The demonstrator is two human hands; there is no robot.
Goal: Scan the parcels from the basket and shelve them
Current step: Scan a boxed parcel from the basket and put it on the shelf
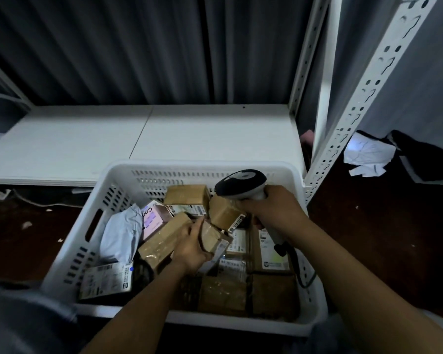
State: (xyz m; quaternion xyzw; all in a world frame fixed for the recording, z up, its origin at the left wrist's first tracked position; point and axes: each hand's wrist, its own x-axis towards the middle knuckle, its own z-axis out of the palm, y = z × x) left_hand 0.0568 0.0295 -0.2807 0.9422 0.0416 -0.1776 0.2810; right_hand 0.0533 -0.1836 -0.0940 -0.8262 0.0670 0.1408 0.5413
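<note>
A white slotted basket [118,180] sits low in front of me, filled with several parcels: brown taped cartons, a grey poly mailer [122,233] and a pink box [152,219]. My left hand [189,247] reaches into the middle of the basket and grips a small brown taped parcel [211,237] with a white label. My right hand [274,210] holds a black-and-white barcode scanner [242,183] by its handle, head pointing left above the parcels. Its cable [303,277] trails over the basket's right side. The white shelf board [143,134] lies beyond the basket.
White perforated shelf uprights [363,98] rise at the right, close to the basket's far right corner. Dark curtains hang behind the shelf. Crumpled white paper [366,154] and dark fabric lie on the floor at the right. Cables run along the floor at the left.
</note>
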